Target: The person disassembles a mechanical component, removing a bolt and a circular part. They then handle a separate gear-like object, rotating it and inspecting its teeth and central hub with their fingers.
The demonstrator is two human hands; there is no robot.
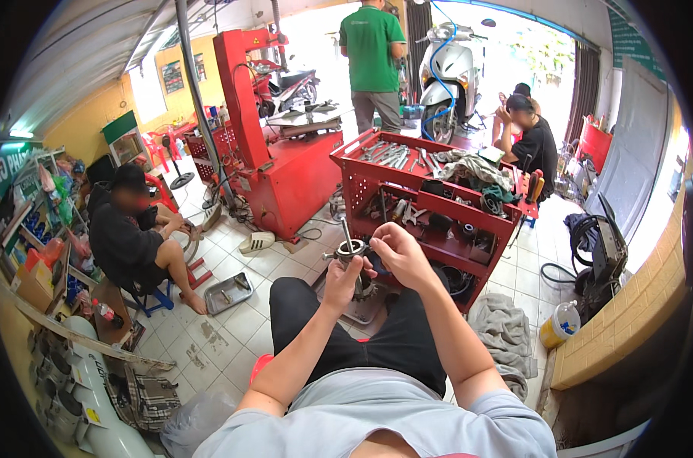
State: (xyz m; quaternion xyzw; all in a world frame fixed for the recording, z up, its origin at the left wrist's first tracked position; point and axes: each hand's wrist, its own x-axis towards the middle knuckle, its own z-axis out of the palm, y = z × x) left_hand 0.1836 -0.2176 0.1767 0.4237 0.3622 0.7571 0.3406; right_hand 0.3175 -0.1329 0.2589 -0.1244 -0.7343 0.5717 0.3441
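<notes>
From where I stand, a metal part with a round, ring-shaped top (352,249) is held up above the seated person's knees. The left hand (345,279) has its fingers wrapped around it, thumb against the near side. A slim rod (345,229) points upward at the ring; I cannot tell whether it passes through or behind. The right hand (396,256) is just beside the ring, fingers bent and narrowed toward the thumb; I cannot tell whether they pinch anything small.

Below, a shallow metal tray (359,314) sits on the floor between the legs, its edges partly hidden. Ahead and to the right, the red tool cart (369,176) brings its near edge close to the right hand and knee, so room is tighter there. Leftward, floor tiles (223,345) stretch from the left knee toward a second tray (232,304) by another person's bare foot (196,303). A rumpled grey cloth (503,336) lies along the right, near the elbow.
</notes>
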